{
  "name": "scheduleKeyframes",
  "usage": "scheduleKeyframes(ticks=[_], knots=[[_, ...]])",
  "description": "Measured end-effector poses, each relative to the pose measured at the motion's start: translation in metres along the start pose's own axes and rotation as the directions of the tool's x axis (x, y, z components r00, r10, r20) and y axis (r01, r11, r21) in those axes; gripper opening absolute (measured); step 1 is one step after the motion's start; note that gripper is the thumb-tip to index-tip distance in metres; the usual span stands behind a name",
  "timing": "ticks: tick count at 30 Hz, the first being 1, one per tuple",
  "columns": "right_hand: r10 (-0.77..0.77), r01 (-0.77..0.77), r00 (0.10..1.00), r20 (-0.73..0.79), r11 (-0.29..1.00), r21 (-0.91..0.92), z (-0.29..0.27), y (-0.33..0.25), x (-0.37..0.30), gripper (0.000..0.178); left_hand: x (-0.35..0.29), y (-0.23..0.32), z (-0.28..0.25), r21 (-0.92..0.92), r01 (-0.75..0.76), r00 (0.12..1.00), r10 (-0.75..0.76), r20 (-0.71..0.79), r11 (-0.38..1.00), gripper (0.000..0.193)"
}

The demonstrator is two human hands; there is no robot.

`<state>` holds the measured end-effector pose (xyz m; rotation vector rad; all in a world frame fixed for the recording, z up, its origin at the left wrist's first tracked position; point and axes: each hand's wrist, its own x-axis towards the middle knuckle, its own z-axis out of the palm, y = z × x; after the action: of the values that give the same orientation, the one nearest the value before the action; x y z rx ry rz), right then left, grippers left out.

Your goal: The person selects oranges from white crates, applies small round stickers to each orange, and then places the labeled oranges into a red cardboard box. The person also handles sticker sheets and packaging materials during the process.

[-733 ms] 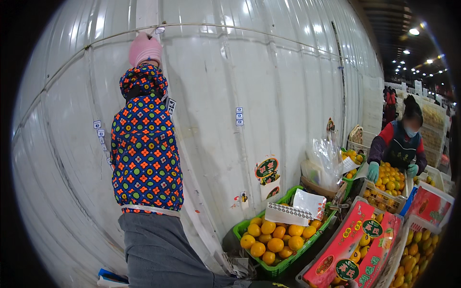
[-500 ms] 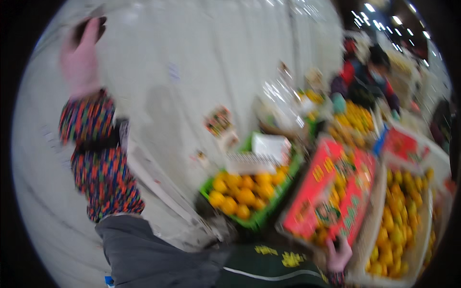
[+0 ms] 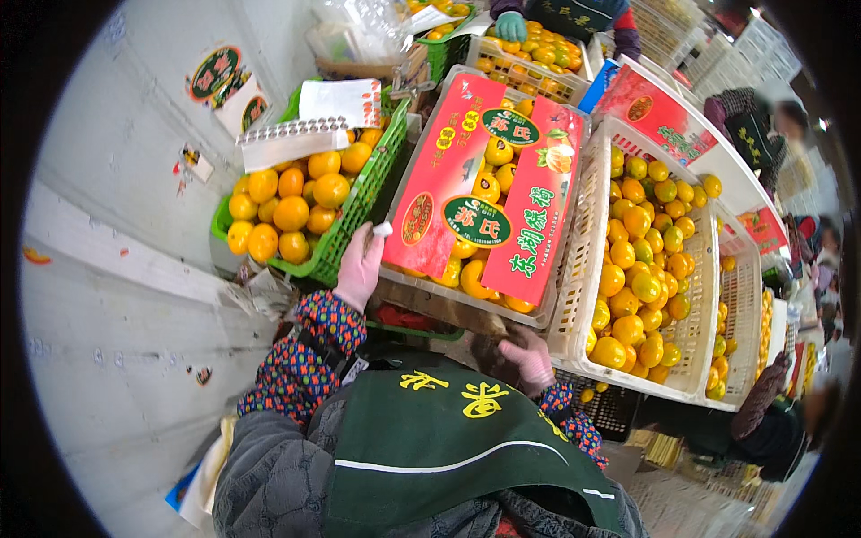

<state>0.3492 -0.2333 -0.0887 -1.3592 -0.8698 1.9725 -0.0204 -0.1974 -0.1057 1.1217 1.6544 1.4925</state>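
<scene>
My left hand (image 3: 358,272), in a pink glove with bare fingertips, pinches a small white thing (image 3: 384,229), too small to name. It is beside the left near corner of a crate (image 3: 421,289) of orange fruit. A red printed cardboard sheet (image 3: 448,134) lies over that fruit (image 3: 485,187), which shows through its cut-out middle. My right hand (image 3: 529,360), gloved alike, is low at the crate's near edge. Its thumb and blurred fingers are apart, and nothing shows in them.
A green basket (image 3: 334,255) of orange fruit stands left, with a white sticker sheet (image 3: 296,142) on top. White crates (image 3: 574,296) of fruit stand right. Co-workers are behind and right; one's gloved hand (image 3: 511,27) touches fruit. A pale wall (image 3: 117,269) runs along the left.
My left hand has come down from the wall to the crate's left corner. My right hand has left the red sheet's near edge and is now lower. The view has turned right.
</scene>
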Motion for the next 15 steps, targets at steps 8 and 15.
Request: scheduleKeyframes(ticks=[8, 15], knots=[[-0.030, 0.069, 0.994, -0.104, 0.913, 0.402, -0.006, 0.008, 0.017, 0.026, -0.014, 0.011, 0.016, -0.118, -0.040, 0.988, 0.021, -0.156, 0.992, 0.036], [0.097, -0.026, 0.982, -0.161, 0.918, 0.396, -0.010, -0.006, 0.015, 0.024, -0.005, -0.036, -0.026, -0.621, 0.447, 0.885, -0.419, 0.203, 0.643, 0.037]])
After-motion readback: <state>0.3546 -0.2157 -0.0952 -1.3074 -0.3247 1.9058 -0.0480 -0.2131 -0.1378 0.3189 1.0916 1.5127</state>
